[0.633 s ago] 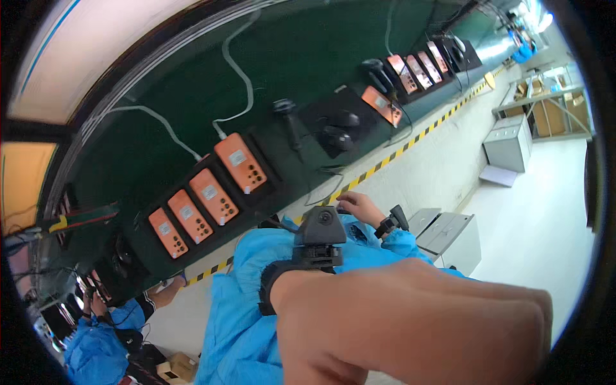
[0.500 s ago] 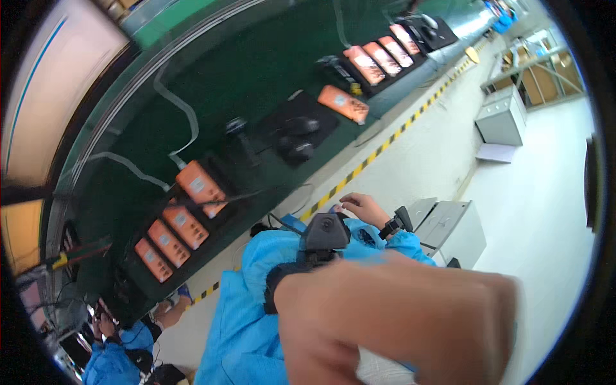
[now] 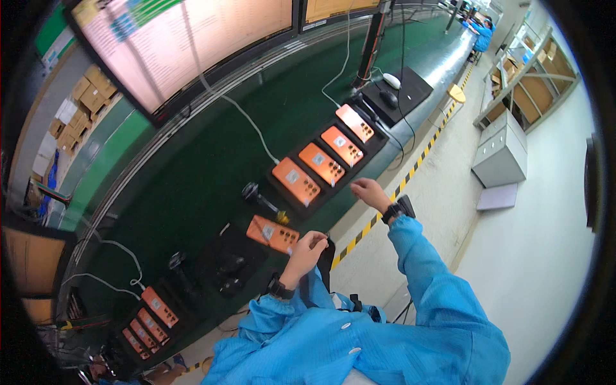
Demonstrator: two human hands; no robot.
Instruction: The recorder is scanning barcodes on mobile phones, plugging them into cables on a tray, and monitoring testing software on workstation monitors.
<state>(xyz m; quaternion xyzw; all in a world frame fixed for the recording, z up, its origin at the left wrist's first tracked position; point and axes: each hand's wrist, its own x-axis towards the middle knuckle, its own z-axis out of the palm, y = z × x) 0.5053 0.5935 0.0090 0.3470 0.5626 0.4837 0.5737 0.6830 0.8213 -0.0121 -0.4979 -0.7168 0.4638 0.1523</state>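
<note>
My left hand (image 3: 307, 255) and right hand (image 3: 369, 191), fingers curled, near the tray (image 3: 324, 194).
I can't tell if either grips anything; left of the tray lies a loose phone (image 3: 264, 231), in it four phones (image 3: 295, 181), beyond it a black mouse (image 3: 388, 98).

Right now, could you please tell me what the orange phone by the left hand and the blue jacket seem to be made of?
The orange phone has a smooth, even back, perhaps glass or plastic; I can't tell which. The blue jacket looks like thin, matte cloth, its sleeves creased.
</note>
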